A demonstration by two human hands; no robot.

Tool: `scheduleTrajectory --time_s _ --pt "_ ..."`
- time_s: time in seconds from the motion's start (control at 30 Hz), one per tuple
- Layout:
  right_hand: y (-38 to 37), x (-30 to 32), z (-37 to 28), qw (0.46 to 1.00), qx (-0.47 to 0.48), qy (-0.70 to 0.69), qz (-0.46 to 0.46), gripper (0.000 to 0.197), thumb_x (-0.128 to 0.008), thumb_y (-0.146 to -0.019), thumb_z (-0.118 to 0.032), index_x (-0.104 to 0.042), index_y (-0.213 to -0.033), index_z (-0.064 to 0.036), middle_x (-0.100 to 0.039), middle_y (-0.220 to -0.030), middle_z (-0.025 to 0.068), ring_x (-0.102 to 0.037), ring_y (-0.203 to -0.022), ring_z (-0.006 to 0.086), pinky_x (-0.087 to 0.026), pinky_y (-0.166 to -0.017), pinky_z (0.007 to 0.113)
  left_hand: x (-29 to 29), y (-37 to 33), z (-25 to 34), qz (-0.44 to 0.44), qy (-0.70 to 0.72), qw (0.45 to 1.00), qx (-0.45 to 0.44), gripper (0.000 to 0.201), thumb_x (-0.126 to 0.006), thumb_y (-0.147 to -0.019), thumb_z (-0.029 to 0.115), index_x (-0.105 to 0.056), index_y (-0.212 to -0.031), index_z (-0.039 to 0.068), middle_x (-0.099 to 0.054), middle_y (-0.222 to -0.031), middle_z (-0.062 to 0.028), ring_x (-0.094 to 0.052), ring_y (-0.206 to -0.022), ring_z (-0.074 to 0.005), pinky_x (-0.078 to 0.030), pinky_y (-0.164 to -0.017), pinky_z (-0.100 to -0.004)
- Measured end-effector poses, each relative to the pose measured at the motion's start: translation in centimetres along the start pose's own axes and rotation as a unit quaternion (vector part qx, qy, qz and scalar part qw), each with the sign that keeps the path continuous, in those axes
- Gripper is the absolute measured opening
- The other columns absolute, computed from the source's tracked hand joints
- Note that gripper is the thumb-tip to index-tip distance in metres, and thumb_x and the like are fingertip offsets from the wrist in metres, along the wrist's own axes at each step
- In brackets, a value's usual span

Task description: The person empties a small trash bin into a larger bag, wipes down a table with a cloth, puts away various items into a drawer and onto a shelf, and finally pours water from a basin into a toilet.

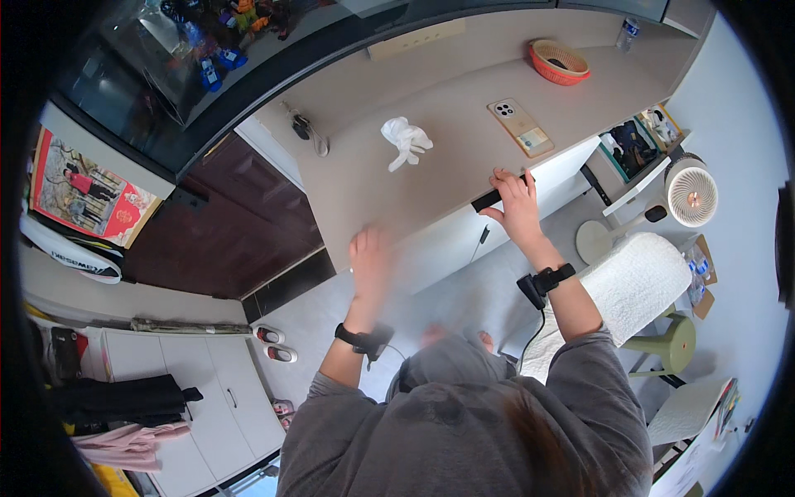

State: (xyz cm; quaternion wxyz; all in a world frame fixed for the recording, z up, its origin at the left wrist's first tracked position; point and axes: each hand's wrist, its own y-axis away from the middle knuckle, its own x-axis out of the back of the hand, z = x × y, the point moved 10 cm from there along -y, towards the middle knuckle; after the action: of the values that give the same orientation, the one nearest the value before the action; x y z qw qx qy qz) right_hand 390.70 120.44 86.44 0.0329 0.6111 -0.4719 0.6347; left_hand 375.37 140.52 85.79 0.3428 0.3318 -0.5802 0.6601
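At the front edge of the beige countertop [464, 157], my right hand [515, 209] is closed round a slim black rectangular object [487, 200]. My fingers cover part of it, so its kind does not show. My left hand [370, 258] is by the counter's left front corner, blurred by motion, and its fingers cannot be read. Between and beyond my hands lies a crumpled white tissue [406, 142]. Farther right, a gold phone [521, 127] rests flat on the counter, with its camera side up.
A red and tan basket [560, 62] and a clear bottle [628, 35] stand at the back right. An open drawer [631, 151] holds dark items. A white fan [691, 192], a white-covered seat [625, 290] and a green stool [672, 341] stand right. Shoes [275, 344] lie on the floor.
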Motion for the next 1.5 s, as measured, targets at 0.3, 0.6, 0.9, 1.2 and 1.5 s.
scheduleTrajectory --time_s 0.3,0.6,0.9,1.2,1.5 --pt "0.9 0.6 -0.6 0.998 -0.039 -0.04 0.026 0.062 -0.072 -0.072 -0.024 -0.044 -0.123 -0.0041 -0.04 -0.135 0.0092 -0.032 -0.13 0.0249 -0.022 -0.107 0.045 0.3 -1.0 0.4 -0.045 -0.008 0.999 0.027 0.046 -0.073 -0.065 0.014 -0.052 -0.105 0.006 -0.051 -0.114 -0.0107 -0.047 -0.103 -0.0287 -0.039 -0.083 -0.0394" --pt "1.1 0.5 0.1 0.996 -0.071 -0.053 0.015 0.057 -0.069 -0.073 -0.023 -0.046 -0.122 -0.0053 -0.039 -0.135 0.0099 -0.032 -0.13 0.025 -0.022 -0.108 0.044 -3.4 -12.4 0.3 -0.11 0.065 0.991 -0.027 0.06 -0.063 -0.078 0.035 -0.043 -0.127 0.008 -0.048 -0.12 -0.022 -0.048 -0.107 -0.0399 -0.043 -0.087 -0.0444" --pt "4.5 3.7 2.9 0.98 -0.121 -0.159 -0.008 0.05 -0.062 -0.078 -0.019 -0.046 -0.123 -0.0029 -0.044 -0.131 0.0172 -0.047 -0.115 0.0322 -0.035 -0.1 0.04 -10.9 -22.4 0.8 -0.177 0.016 0.984 -0.012 0.038 -0.052 -0.085 0.035 -0.062 -0.1 0.002 -0.064 -0.093 -0.0191 -0.061 -0.083 -0.0354 -0.048 -0.072 -0.0439" --pt "9.9 17.6 11.8 0.948 -0.154 -0.254 0.111 0.068 -0.068 -0.074 -0.014 -0.034 -0.133 -0.01 -0.037 -0.136 0.0158 -0.052 -0.107 0.0327 -0.046 -0.087 0.038 -6.6 -16.1 32.8 -0.298 0.496 0.793 -0.191 0.022 -0.067 -0.079 0.011 -0.046 -0.072 0.007 -0.044 -0.07 0.0031 -0.039 -0.064 -0.0064 -0.034 -0.054 -0.0213" --pt "17.1 25.7 29.0 0.911 -0.311 -0.258 0.081 0.021 -0.057 -0.077 -0.002 -0.061 -0.098 -0.0026 -0.063 -0.089 0.0128 -0.061 -0.085 0.0273 -0.048 -0.074 0.034 -12.4 -18.5 48.3 -0.392 0.48 0.753 -0.223 0.024 -0.064 -0.081 0.015 -0.046 -0.093 0.005 -0.052 -0.084 -0.0051 -0.05 -0.074 -0.0126 -0.043 -0.067 -0.0257"
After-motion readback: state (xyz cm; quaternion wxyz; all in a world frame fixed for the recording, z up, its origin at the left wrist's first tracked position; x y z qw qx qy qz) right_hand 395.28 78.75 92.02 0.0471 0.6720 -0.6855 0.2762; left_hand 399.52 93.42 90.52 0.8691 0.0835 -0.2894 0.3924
